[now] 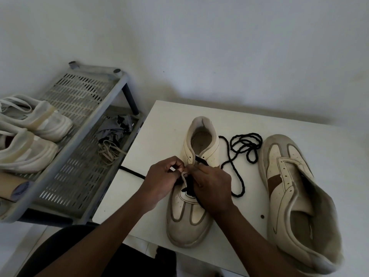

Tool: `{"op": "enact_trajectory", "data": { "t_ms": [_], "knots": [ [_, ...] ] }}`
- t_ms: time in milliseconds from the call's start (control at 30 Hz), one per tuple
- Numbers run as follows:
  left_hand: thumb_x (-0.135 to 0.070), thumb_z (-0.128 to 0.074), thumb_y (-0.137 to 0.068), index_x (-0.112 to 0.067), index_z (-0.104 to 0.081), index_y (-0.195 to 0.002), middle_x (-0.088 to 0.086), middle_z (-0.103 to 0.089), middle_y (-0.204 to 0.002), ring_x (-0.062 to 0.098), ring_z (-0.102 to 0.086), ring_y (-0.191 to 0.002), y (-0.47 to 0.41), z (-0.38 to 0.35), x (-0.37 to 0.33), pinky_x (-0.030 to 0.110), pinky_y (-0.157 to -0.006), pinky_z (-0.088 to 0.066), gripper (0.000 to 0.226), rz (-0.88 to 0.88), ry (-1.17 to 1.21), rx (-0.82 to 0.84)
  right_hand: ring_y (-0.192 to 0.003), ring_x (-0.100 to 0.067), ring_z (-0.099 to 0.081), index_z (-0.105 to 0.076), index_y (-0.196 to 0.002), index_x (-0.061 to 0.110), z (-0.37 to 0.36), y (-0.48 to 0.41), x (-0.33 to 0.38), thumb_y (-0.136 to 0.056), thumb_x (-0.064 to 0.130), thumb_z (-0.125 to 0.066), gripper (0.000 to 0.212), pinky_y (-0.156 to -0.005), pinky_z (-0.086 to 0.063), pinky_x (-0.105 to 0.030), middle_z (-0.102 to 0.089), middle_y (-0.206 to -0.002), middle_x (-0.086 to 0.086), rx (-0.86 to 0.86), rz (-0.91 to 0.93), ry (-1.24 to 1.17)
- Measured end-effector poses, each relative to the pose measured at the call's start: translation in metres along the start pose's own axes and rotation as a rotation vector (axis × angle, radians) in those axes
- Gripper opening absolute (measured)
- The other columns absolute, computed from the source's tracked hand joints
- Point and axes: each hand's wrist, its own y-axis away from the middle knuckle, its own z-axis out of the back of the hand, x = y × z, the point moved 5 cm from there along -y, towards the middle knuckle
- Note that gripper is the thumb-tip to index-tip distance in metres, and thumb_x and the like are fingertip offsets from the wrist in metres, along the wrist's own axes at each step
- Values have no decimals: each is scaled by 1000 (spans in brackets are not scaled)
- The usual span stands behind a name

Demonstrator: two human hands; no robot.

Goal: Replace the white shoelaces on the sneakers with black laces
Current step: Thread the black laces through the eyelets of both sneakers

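Note:
A cream sneaker point(191, 222) stands on the white table point(299, 132) with its toe toward me. A black lace point(190, 187) is threaded through its lower eyelets. My left hand point(161, 176) and my right hand point(211, 184) meet over the eyelets, and both pinch the lace there. One lace end trails off the table's left edge. A second black lace point(242, 148) lies coiled between the two shoes. The other cream sneaker point(295, 196) lies to the right without a lace.
A grey plastic shoe rack point(83, 108) stands left of the table. On its top shelf sit two pale sneakers point(30, 140). White laces point(111, 150) and a grey cloth point(113, 130) lie on the lower shelf. A white wall is behind.

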Motion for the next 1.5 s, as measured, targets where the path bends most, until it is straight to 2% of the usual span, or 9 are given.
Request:
{"op": "enact_trajectory", "data": {
  "t_ms": [167, 400, 533, 667, 900, 1100, 1200, 1333, 1500],
  "knots": [
    [-7, -58, -91, -21, -66, -73, -4, -66, -73, 16, -62, -71, 2, -1, 2, 44, -81, -55, 24, 30, 64, -36, -55, -15, -62, -77, -90, 17, -2, 2, -3, -80, 20, -69, 13, -49, -45, -22, -72, -75, 3, 9, -37, -21],
    [-6, -57, -91, -23, -68, -71, 0, -68, -81, 22, -66, -77, 1, -1, 5, 40, -78, -56, 29, 58, 128, -61, -51, -16, -61, -77, -88, 17, -2, 1, -5, -75, 16, -75, 14, -44, -48, -27, -71, -69, 2, 6, -55, -59],
    [-7, -57, -91, -23, -68, -72, 0, -69, -80, 18, -66, -75, 1, -2, 7, 36, -76, -56, 28, 56, 138, -52, -50, -16, -60, -77, -87, 17, 1, 0, -4, -81, 20, -67, 12, -43, -48, -26, -70, -67, 3, -15, -51, -62],
    [-6, -56, -92, -20, -66, -74, -2, -66, -78, 16, -65, -74, 0, -1, 6, 30, -73, -56, 25, 34, 109, -35, -53, -15, -63, -77, -89, 19, 1, -1, -5, -85, 26, -61, 18, -45, -49, -27, -72, -70, 4, 19, -51, -85],
    [-6, -60, -87, -17, -66, -76, 3, -68, -83, 28, -68, -86, -4, 3, 3, 39, -82, -57, 17, 1, 40, 34, -67, -6, -69, -78, -90, 24, 2, -12, -21, -77, 16, -72, 17, -53, -55, -30, -75, -79, 11, 189, -129, -332],
    [-7, -62, -89, -18, -64, -80, -6, -66, -74, 16, -64, -78, -5, 7, -7, 34, -77, -55, 14, -227, -177, 97, -76, -4, -70, -76, -100, 27, 6, -23, -29, -76, 17, -71, 26, -72, -58, -35, -75, -82, 11, 525, -274, -503],
    [-2, -58, -89, -17, -59, -80, -9, -62, -72, 8, -58, -70, -2, 5, -15, 21, -67, -49, 17, -389, -308, 47, -77, -2, -69, -76, -101, 22, 16, -25, -29, -77, 14, -77, 26, -74, -57, -27, -75, -85, 9, 508, -359, -546],
    [-5, -50, -94, -19, -48, -84, -9, -54, -73, 8, -51, -66, -2, 1, -15, 9, -61, -37, 18, -460, -443, 80, -71, -3, -65, -76, -85, 22, 21, -29, -19, -81, 20, -75, 5, -67, -53, -17, -71, -78, 10, 515, -433, -421],
    [-14, -43, -100, -23, -44, -83, -11, -48, -62, 5, -45, -55, -3, 0, -10, 14, -54, -32, 19, -416, -471, 167, -85, -13, -64, -71, -100, 23, 7, -21, -7, -89, 25, -56, 18, -75, -55, -33, -69, -93, 5, 700, -401, -107]
  ]
}}
